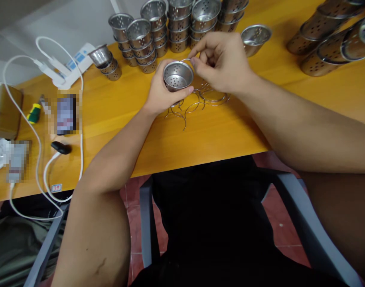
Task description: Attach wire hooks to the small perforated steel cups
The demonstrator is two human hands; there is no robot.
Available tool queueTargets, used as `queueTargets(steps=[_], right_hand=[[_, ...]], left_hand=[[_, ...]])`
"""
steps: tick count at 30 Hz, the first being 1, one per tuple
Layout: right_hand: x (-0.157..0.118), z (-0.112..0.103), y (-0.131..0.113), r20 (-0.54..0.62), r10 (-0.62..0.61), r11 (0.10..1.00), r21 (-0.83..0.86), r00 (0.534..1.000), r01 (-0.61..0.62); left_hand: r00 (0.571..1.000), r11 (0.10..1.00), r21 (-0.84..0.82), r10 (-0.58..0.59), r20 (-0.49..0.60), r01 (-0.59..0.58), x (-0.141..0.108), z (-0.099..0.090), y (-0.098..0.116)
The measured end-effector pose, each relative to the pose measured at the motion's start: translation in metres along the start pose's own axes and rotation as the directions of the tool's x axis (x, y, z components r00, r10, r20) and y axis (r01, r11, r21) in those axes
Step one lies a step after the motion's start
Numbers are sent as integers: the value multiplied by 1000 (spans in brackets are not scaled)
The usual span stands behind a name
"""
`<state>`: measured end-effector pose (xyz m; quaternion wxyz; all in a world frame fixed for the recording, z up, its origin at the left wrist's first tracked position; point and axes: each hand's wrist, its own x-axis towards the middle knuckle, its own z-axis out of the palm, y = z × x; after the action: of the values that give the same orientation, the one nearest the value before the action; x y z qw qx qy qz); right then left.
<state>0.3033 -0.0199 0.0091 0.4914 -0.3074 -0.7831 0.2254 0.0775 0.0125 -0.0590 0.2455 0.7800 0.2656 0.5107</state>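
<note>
My left hand (161, 89) is wrapped round a small perforated metal cup (178, 75), its mouth tilted up toward me. Pinched between thumb and fingertips of my right hand (219, 59) is a thin wire ring (186, 60), which reaches the cup's rim at the upper right. How far the wire goes round the rim I cannot tell. Below both hands, several loose curved wires (197, 104) lie tangled on the yellow table (158, 147). A single metal cup (255, 38) stands just beyond my right hand.
Stacks of perforated cups (146, 44) line the back, with more stacks (328, 44) at the right and a short stack (106, 61) at the left. A power strip (76, 65), white cables, a phone (66, 114), a green-yellow screwdriver handle (34, 113) and a black object (61, 147) occupy the left side.
</note>
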Motion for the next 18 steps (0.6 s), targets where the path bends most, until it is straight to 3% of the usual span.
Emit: queueTargets(steps=[6, 12, 18], right_hand=[[0, 0, -1, 1, 1, 1000, 2, 1000, -1], [0, 1, -2, 4, 7, 1000, 31, 1000, -7], [1, 2, 0, -6, 21, 999, 31, 1000, -21]], left_hand=[[998, 998, 5, -61, -21, 61, 0, -1, -1], [997, 999, 18, -28, -73, 29, 5, -2, -2], [998, 999, 25, -31, -57, 33, 3, -2, -3]])
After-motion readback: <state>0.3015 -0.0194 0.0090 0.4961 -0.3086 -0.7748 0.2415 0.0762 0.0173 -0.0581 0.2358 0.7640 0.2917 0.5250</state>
